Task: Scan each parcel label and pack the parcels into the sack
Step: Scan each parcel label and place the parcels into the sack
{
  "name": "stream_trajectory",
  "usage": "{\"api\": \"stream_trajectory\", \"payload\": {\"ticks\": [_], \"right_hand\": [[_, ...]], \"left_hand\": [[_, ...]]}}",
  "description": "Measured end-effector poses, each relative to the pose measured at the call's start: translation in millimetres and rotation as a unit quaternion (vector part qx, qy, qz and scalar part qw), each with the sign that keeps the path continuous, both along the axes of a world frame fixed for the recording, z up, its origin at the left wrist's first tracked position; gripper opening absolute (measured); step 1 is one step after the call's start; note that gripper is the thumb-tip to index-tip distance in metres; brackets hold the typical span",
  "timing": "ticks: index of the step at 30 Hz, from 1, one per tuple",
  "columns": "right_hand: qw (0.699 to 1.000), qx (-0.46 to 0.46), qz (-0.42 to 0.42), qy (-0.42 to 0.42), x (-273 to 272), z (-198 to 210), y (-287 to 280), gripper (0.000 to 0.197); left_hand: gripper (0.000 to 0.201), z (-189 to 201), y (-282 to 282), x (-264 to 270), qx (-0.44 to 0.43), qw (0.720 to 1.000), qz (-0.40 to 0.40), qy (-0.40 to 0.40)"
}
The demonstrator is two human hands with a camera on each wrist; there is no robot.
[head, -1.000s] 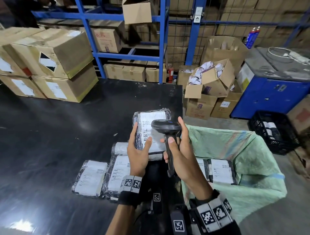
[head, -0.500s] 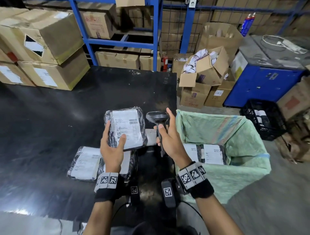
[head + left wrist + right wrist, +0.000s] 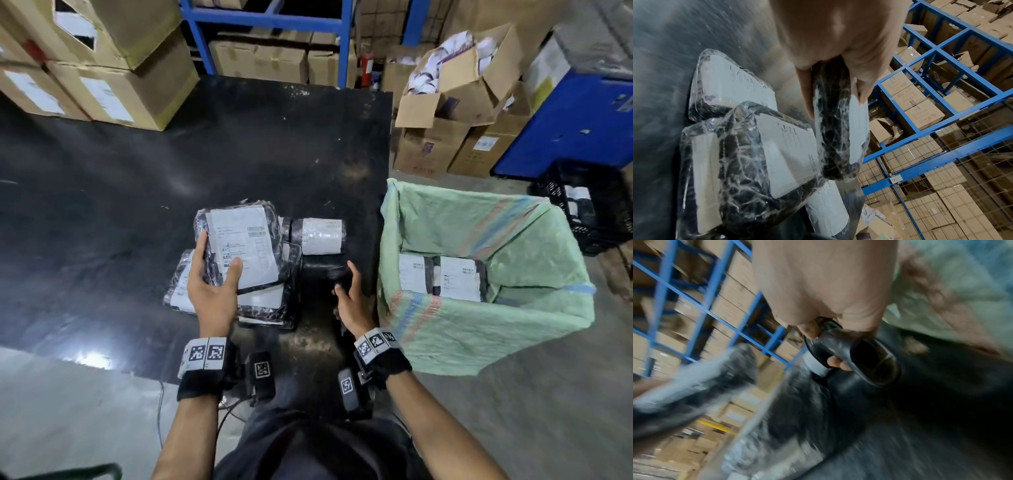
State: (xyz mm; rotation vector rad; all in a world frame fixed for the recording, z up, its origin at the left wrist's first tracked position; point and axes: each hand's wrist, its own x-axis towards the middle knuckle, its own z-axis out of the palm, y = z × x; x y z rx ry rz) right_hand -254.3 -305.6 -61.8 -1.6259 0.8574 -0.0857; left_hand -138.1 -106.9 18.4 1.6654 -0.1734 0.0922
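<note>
My left hand (image 3: 214,274) grips a dark plastic-wrapped parcel (image 3: 241,245) with a white label, held label up above a stack of similar parcels (image 3: 263,301) on the black table (image 3: 137,178). In the left wrist view the thumb and fingers pinch this parcel (image 3: 836,134) by its edge. My right hand (image 3: 349,294) grips the black handheld scanner (image 3: 337,274) low over the table; its head (image 3: 873,363) points away from the hand. A rolled parcel (image 3: 320,235) lies behind. The green sack (image 3: 479,322) stands open to the right with two labelled parcels (image 3: 442,277) inside.
Large cardboard boxes (image 3: 102,68) sit on the table's far left. Blue shelving (image 3: 274,20) with cartons stands behind. Open cartons (image 3: 455,89), a blue cabinet (image 3: 575,126) and a black crate (image 3: 582,209) lie right of the table, beyond the sack.
The left hand has carried the parcel left and lower, over the stack. The right hand has lowered the scanner from beside the label down toward the table.
</note>
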Motion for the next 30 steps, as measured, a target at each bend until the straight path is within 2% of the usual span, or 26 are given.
{"api": "stream_trajectory", "payload": {"ticks": [4, 8, 10, 13, 16, 20, 24, 30], "right_hand": [[0.999, 0.015, 0.001, 0.040, 5, -27, 10, 0.059], [0.999, 0.017, 0.006, 0.031, 3, -41, 12, 0.061], [0.999, -0.006, 0.036, 0.034, 2, -42, 9, 0.064], [0.991, -0.115, 0.028, 0.054, 1, -37, -3, 0.063], [0.994, -0.104, -0.016, -0.028, -2, -8, -15, 0.056], [0.987, -0.072, 0.000, -0.144, 0, 37, -27, 0.055], [0.984, -0.044, 0.034, -0.169, 5, 67, -28, 0.062], [0.976, -0.076, -0.006, -0.205, -9, 88, -39, 0.073]], "left_hand": [[0.068, 3, 2, -2, 0.003, 1.000, 0.002, 0.002], [0.067, 7, -5, -3, -0.005, 1.000, -0.008, 0.012], [0.067, 9, -9, -2, 0.000, 1.000, -0.017, 0.017], [0.068, 13, -18, -1, -0.007, 0.999, -0.039, 0.026], [0.069, 17, -30, -4, -0.025, 0.997, -0.069, 0.038], [0.070, 15, -47, -6, -0.014, 0.993, -0.110, 0.047], [0.070, 16, -68, -11, -0.013, 0.987, -0.155, 0.049], [0.072, 16, -100, -28, -0.038, 0.977, -0.199, 0.063]]}}
